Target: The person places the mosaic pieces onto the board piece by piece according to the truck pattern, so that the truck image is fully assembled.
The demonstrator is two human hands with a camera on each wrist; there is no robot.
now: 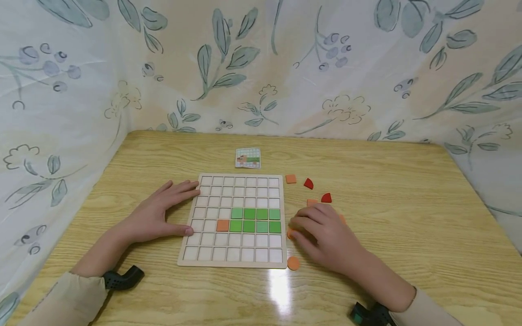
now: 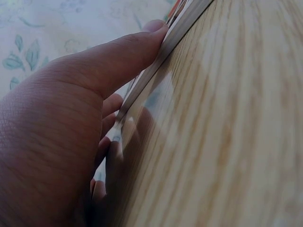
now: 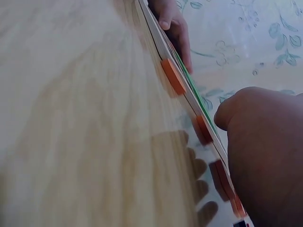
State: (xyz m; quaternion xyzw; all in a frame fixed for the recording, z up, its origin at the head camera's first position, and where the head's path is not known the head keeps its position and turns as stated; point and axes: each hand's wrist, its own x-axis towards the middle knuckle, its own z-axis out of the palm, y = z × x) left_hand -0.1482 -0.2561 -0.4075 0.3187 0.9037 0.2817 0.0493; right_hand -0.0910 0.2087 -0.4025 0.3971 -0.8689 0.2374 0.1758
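Observation:
A square wooden grid board (image 1: 238, 252) lies on the table, with light and dark green square tiles (image 1: 249, 213) in two rows and one orange square tile (image 1: 222, 225) beside the lower row. My left hand (image 1: 159, 210) rests at the board's left edge, its thumb and fingers spread apart and touching the rim. Just right of the board, my right hand (image 1: 324, 233) is over several orange pieces, with its fingers bent downward. In the right wrist view its thumb (image 3: 227, 113) stands apart from the pieces below. The other right fingertips are mostly hidden.
A small picture card (image 1: 247, 158) lies behind the board. To the right are an orange square (image 1: 291, 179), two red quarter-circle pieces (image 1: 326, 198), and an orange disc (image 1: 293, 263) near the board's front corner. Patterned cloth (image 1: 285, 90) hangs around the wooden table (image 1: 408, 203).

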